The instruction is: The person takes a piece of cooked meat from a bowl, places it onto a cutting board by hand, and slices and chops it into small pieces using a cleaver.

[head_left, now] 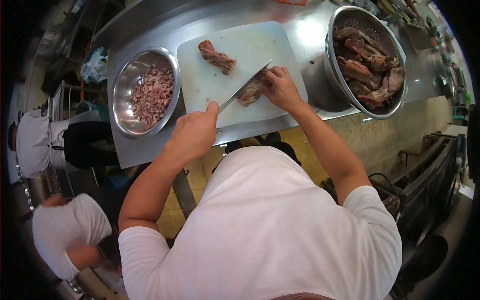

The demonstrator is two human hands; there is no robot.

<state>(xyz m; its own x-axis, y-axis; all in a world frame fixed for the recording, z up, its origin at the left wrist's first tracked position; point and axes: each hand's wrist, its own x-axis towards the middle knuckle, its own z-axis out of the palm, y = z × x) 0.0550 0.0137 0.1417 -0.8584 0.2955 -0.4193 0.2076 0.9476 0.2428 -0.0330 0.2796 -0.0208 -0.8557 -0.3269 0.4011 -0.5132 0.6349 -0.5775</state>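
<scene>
My left hand [192,131] is closed around the handle of a knife [239,92], whose blade slants up to the right over the white cutting board [270,42]. With bent fingers, my right hand [284,89] grips a piece of cooked meat [251,92] and pins it to the board. The blade lies against this piece, near my right fingertips. Farther back on the board rests another strip of meat [217,57], with small crumbs around it. On the left stands a metal bowl [119,100] of finely chopped meat [154,94].
A metal colander [331,60] heaped with large meat pieces [372,70] stands on the right of the steel table [312,30]. At the left, a person [37,142] in white stands beyond the table, and another person [72,230] is nearer. Dark metal equipment [420,185] stands at the right.
</scene>
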